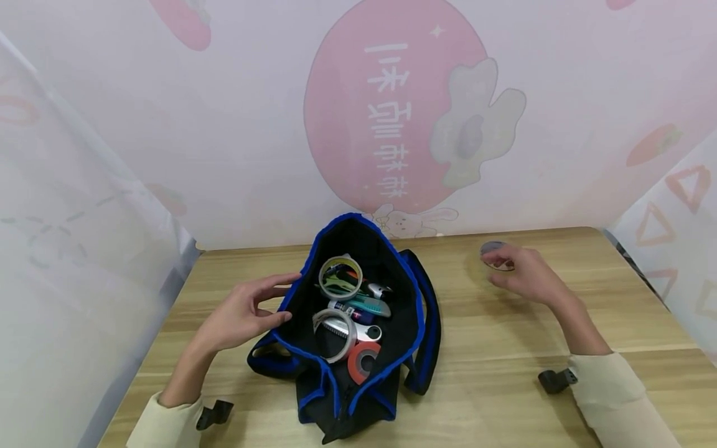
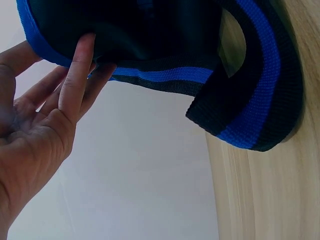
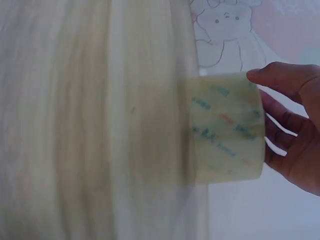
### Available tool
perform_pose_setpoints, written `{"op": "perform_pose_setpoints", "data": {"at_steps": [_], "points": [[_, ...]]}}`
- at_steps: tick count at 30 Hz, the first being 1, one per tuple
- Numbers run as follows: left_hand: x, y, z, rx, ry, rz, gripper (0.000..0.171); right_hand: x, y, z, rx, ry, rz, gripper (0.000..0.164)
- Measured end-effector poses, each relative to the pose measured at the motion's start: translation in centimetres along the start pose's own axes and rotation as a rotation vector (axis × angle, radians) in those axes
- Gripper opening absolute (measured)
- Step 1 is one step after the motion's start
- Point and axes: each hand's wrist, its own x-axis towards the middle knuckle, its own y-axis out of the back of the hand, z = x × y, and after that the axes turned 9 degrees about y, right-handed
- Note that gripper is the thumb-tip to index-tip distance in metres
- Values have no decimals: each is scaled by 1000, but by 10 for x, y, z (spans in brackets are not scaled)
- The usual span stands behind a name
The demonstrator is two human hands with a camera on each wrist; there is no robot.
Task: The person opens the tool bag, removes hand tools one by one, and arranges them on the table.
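The left hand point(image 1: 238, 314), loosely spread, touches the left rim of the black bag point(image 1: 361, 239). Far right, the right hand point(image 1: 526, 274) lightly pinches a tape roll point(image 3: 225, 135), its green-and-red print unreadable.

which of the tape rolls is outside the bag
The wide clear roll with greenish lettering, at the right hand; the red roll, the yellow-lined roll and the greyish roll all lie inside the black bag.
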Motion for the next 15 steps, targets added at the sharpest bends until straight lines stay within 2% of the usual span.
{"op": "perform_pose_setpoints", "data": {"at_steps": [5, 9, 15], "points": [[-1, 1, 1, -1, 8, 1, 68, 9, 3, -19, 45, -4, 12, 33], [-2, 2, 1, 11, 13, 5, 67, 19, 6, -44, 102, 1, 30, 34], [-1, 2, 2, 17, 12, 9, 67, 35, 1, -76, 163, 66, 67, 32]]}}
